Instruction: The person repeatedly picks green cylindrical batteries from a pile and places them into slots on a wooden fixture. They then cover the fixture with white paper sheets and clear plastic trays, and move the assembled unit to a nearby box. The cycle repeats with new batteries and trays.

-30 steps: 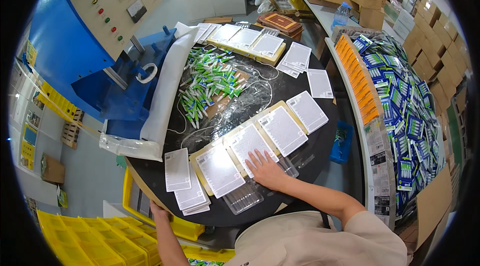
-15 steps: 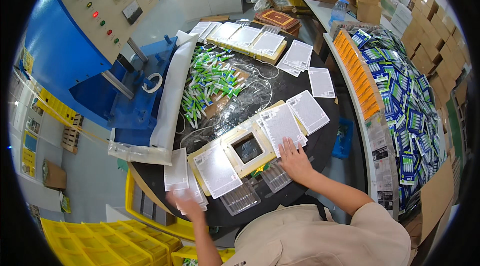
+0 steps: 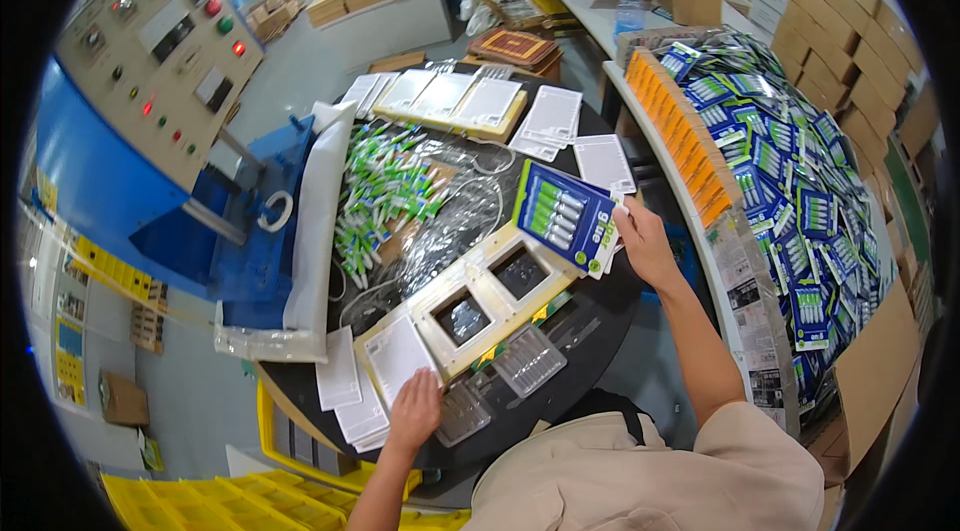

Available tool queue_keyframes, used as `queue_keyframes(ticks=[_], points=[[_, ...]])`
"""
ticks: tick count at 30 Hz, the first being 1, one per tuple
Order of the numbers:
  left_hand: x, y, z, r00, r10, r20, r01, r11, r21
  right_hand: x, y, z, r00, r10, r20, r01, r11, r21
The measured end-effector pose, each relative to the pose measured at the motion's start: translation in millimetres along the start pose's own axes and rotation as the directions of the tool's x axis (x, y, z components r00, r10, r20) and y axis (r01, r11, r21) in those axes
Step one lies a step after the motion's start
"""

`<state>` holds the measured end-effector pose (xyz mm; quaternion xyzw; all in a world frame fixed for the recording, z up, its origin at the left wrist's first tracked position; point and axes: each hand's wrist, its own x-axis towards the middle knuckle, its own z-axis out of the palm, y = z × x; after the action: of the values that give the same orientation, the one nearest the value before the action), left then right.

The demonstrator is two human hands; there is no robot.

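My right hand (image 3: pixel 643 243), fingers closed, grips the near edge of a blue card blister pack (image 3: pixel 563 215) with several green-and-white tubes under clear plastic. It is raised and tilted above the right end of a cream frame fixture (image 3: pixel 491 294). White card edges show just behind the pack. My left hand (image 3: pixel 414 413) rests with fingers stretched over the near corner of a white backing card (image 3: pixel 396 355) on the fixture's left end. Two dark square openings show in the fixture. Clear plastic trays (image 3: pixel 531 361) lie along its near side.
Loose green-and-white tubes (image 3: pixel 385 193) are heaped on the round black table. A second fixture with white cards (image 3: pixel 445 96) sits at the far side. At left stands a blue press (image 3: pixel 110 196); at right, a bin piled with blister packs (image 3: pixel 780 171). Yellow crates (image 3: pixel 220 503) stand lower left.
My right hand has lifted the pack off the fixture, turning its blue face up and uncovering an opening. My left hand has moved from the loose cards onto the left card. The view has shifted.
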<state>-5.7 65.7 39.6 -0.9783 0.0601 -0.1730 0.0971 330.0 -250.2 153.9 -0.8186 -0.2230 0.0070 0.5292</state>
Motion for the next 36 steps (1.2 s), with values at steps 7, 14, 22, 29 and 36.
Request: queue_keyframes(ticks=[7, 14, 22, 29, 36], points=[[108.3, -21.9, -81.2, 0.813, -0.549, -0.192, 0.410, 0.775, -0.480, -69.2, -3.5, 0.5, 0.891, 0.008, 0.454, -0.199, 0.906, 0.373], [364.3, 115.2, -110.9, 0.815, -0.566, -0.128, -0.138, 0.025, -0.990, -93.0, 37.4, -113.5, 0.881, 0.473, 0.029, -0.341, 0.590, 0.732], [408.2, 256.7, -118.3, 0.947, 0.287, -0.148, -0.087, -0.215, -0.973, -107.3, 104.2, -161.9, 0.378, 0.584, -0.718, 0.565, 0.469, 0.679], [168.7, 113.2, -45.3, 0.836, 0.198, 0.511, 0.517, 0.022, -0.855, -158.0, 54.4, 17.1, 0.929, 0.278, -0.243, -0.165, 0.901, 0.402], [-46.5, 54.9, -61.6, 0.873, -0.266, 0.409, 0.425, 0.825, -0.372, -136.8, 22.3, 117.4, 0.548, -0.467, 0.694, 0.688, 0.723, -0.056]])
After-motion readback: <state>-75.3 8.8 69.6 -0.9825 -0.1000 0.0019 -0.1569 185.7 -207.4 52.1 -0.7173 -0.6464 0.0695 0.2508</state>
